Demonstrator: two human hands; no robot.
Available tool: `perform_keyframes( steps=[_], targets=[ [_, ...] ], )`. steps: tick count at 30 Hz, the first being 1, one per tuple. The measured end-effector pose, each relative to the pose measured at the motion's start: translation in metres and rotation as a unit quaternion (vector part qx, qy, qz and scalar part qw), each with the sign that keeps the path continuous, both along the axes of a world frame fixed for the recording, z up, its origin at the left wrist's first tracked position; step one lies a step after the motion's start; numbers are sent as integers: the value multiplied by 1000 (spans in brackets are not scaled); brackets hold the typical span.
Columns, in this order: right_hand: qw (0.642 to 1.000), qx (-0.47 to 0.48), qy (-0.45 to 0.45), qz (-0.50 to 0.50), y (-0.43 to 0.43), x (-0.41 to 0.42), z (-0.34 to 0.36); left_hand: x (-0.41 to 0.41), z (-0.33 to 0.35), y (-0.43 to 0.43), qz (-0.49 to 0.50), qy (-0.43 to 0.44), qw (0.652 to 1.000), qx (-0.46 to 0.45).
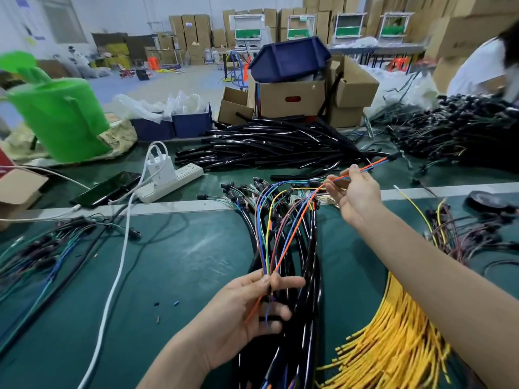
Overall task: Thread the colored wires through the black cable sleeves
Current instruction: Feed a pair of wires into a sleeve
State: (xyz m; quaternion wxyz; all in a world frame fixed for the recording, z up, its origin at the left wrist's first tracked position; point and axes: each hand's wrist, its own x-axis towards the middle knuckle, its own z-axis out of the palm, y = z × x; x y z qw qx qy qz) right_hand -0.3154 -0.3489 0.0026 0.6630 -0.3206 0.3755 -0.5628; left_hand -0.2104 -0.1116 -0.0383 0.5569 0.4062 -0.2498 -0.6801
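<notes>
While we look down at the green work mat (182,262), our left hand (252,307) pinches a thin fan of colored wires (265,242) between thumb and forefinger, the other fingers loosely stretched beneath. The strands are slim and glossy: blue, green, yellow, brownish and a bright orange wire (292,235). Short orange and blue tails hang below the pinch across our palm. From the pinch the strands rise and bow away from us toward a cluster of small black plugs near the mat's far edge.

Our right hand (356,195) is raised farther out and to the right, palm turned toward us. Its thumb and fingertips are closed narrowly on 2 strands, the orange one and a blue one, which run on past the fingers, up and to the right, to a small black connector (396,156). The orange strand hangs in a shallow arc between both hands.

Under the wires lies a bundle of black sleeved cables (306,276), running from the near edge of the view away from us. A big loose pile of black cable sleeves (269,148), shiny and tube-like, sits across the table beyond a pale strip. A thick sheaf of yellow wires (393,332) lies under our right forearm. To the left we see a white power strip (171,181), a dark phone (106,189) and a green bucket (59,113).
</notes>
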Motion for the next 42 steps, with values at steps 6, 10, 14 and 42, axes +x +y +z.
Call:
perform_keyframes(
  steps=[6, 10, 14, 42],
  targets=[
    [995, -3, 96, -14, -16, -26, -9, 3, -6, 1, 34, 2, 999, -11],
    [896, -61, 433, 82, -9, -45, -18, 3, -13, -2, 17, -26, 999, -24],
    [719, -411, 557, -53, 48, -35, 7, 3, -10, -4, -12, -159, 985, -61],
    [646, -624, 386, 213, 123, -17, -57, 8, -15, -10, 137, -142, 980, -39]
  ],
)
